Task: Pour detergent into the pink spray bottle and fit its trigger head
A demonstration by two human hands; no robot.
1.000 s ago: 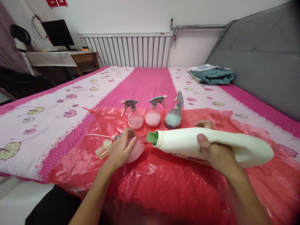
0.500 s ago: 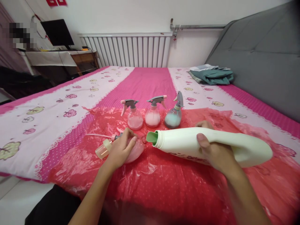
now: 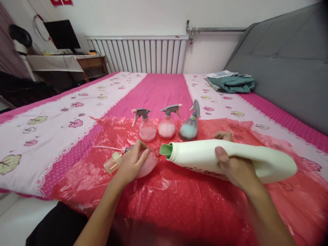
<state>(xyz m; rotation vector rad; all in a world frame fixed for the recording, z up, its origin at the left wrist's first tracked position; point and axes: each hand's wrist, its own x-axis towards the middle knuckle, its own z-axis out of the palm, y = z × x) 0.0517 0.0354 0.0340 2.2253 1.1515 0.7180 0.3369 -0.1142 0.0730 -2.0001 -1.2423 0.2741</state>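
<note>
My right hand point(image 3: 234, 165) grips a large pale green detergent bottle point(image 3: 256, 162), tipped on its side with its open spout point(image 3: 166, 150) pointing left. That spout sits right at the mouth of a small clear bottle with pinkish liquid point(image 3: 150, 163), which my left hand point(image 3: 132, 162) is closed around on the red plastic sheet point(image 3: 179, 201). A detached spray head with its tube point(image 3: 114, 160) lies just left of my left hand. Behind stand three small spray bottles: two pink ones point(image 3: 146, 128) point(image 3: 167, 125) and a blue-green one point(image 3: 190, 124).
The red sheet covers a pink and white bedspread point(image 3: 64, 123). Folded green clothes point(image 3: 232, 82) lie at the far right by the grey headboard point(image 3: 289, 65). A radiator point(image 3: 138, 54) lines the back wall, with a desk and monitor point(image 3: 63, 36) at the left.
</note>
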